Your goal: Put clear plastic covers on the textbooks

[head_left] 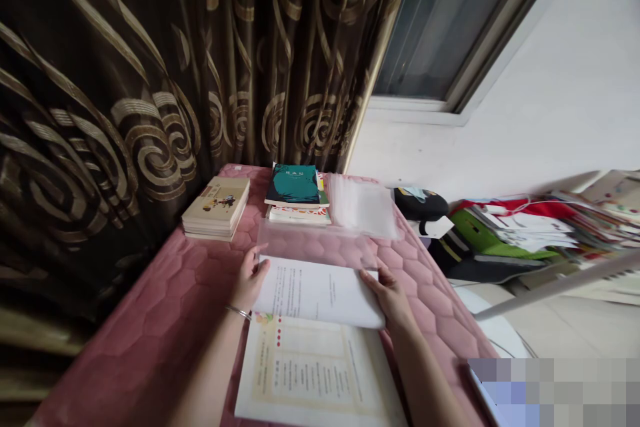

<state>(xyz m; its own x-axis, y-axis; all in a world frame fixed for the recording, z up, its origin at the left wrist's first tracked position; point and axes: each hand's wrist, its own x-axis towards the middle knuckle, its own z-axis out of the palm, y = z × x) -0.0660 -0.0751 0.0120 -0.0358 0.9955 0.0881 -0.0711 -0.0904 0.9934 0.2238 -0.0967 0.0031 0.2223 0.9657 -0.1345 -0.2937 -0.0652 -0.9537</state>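
Note:
An open book lies in front of me on the pink quilted surface, its near page pale yellow with printed text. The white upper part of the book is raised between my hands. My left hand pinches its left edge, thumb on top; a metal bangle circles that wrist. On the right edge, my right hand grips with the thumb over the page. From the far side of the book a clear plastic cover sticks out, touching or near my left fingertips; how it joins the book cannot be seen.
At the back are a stack of beige books, a pile topped by a teal book and clear plastic sheets. Dark patterned curtains hang behind. Papers and bags crowd the right side beyond the bed's edge.

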